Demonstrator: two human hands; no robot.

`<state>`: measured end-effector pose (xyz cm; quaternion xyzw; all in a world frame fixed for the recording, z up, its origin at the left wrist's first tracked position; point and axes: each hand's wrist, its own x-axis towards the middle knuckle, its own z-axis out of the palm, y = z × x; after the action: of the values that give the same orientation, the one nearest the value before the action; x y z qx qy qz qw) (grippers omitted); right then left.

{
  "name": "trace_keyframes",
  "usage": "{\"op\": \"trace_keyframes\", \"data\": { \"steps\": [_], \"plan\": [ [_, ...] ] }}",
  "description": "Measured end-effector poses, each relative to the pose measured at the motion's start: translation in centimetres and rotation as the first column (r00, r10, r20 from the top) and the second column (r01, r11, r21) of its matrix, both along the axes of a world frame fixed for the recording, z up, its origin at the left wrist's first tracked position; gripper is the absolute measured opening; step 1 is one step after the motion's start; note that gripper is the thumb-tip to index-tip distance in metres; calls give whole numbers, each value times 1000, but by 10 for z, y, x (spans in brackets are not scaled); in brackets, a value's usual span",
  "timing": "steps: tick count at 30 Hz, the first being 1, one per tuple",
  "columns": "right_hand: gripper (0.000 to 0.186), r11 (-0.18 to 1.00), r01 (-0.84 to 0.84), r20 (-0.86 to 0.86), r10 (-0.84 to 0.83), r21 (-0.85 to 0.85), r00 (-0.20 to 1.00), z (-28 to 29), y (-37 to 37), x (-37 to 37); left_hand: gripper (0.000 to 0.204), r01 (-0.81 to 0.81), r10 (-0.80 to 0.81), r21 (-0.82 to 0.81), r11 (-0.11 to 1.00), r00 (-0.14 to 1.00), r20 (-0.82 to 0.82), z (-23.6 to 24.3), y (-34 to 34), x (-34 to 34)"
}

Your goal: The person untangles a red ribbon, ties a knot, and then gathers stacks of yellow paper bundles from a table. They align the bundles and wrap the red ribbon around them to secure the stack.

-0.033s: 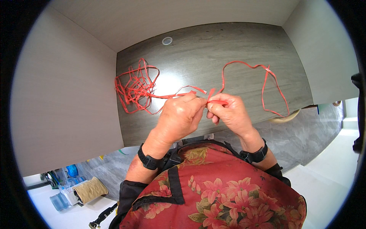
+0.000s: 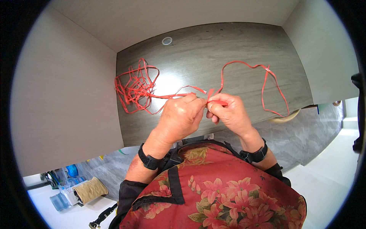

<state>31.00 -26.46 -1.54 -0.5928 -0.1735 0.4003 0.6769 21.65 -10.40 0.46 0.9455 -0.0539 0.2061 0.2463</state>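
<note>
My left hand is closed, pinching flat red plastic twine between thumb and fingers over the middle of the desk. Right beside it, fingertips almost touching, my right hand also pinches the twine; a short tail stands up between the hands and a bent piece lies across the right thumb. Whether a knot sits at the fingertips is hidden. From the right hand a single strand loops far out over the desk's right side. On the left, strands lead to a loose tangle of twine. One loose end lies just beyond my hands.
The grey wood-grain desk has pale panels on its left, right and far sides. A round cable-hole cover is set in it near the far edge. On the floor at lower left are a tan bag and plastic bottles.
</note>
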Motion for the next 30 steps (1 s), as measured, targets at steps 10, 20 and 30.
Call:
{"op": "trace_keyframes", "data": {
  "steps": [10, 20, 30],
  "plan": [
    [16, 999, 43, 70, -43, 5, 997, -16, 4, -1, 5, -78, 79, -88, 993, 997, 5, -14, -13, 1],
    [17, 998, 0, -46, 3, 63, 999, -18, -3, 0, 3, -128, 117, -138, 982, 989, -84, -7, -14, 0],
    [17, 993, 59, 15, -61, 102, 998, -25, -2, -5, 6, -110, 118, 75, 991, 985, -122, -11, -21, -3]
  ]
}}
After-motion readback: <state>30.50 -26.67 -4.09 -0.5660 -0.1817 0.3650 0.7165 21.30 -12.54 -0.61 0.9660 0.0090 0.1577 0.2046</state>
